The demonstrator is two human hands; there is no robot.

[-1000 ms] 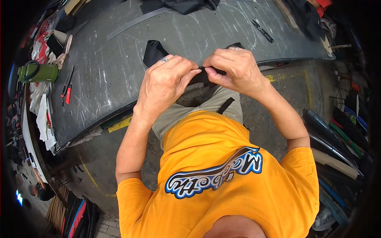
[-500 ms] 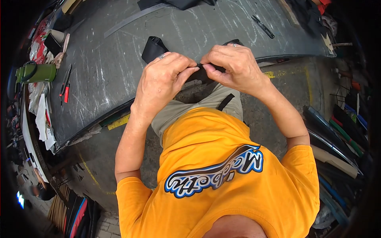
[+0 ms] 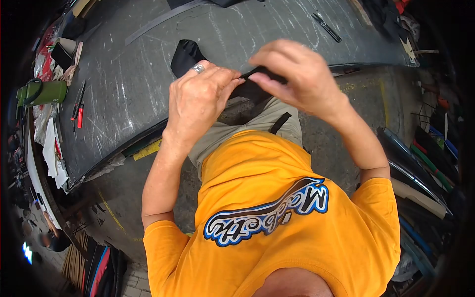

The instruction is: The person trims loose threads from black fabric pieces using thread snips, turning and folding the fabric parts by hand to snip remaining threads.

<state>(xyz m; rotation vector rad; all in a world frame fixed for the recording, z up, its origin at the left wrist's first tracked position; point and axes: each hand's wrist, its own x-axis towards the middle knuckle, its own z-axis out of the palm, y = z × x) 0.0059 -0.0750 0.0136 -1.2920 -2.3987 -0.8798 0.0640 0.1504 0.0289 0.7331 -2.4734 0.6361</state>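
Black fabric (image 3: 186,58) stretches between my two hands at the near edge of the grey worktable (image 3: 148,64). My left hand (image 3: 200,96) pinches its edge between thumb and fingers, and one end of the cloth lies folded on the table beyond that hand. Slightly blurred, my right hand (image 3: 299,79) has its thumb and fingers apart, beside the cloth's edge; the fabric runs between them. Whether its other fingers touch the cloth is hidden.
A red-handled tool (image 3: 80,118) and a dark cutter (image 3: 77,101) lie at the table's left. Black snips (image 3: 326,27) rest at the back right. A green flask (image 3: 49,92) stands at the far left. Rolled materials (image 3: 418,198) lean at the right.
My right hand has opened from its pinch, thumb and fingers now parted. My left hand keeps its pinch and has shifted slightly left. The view has shifted a little.
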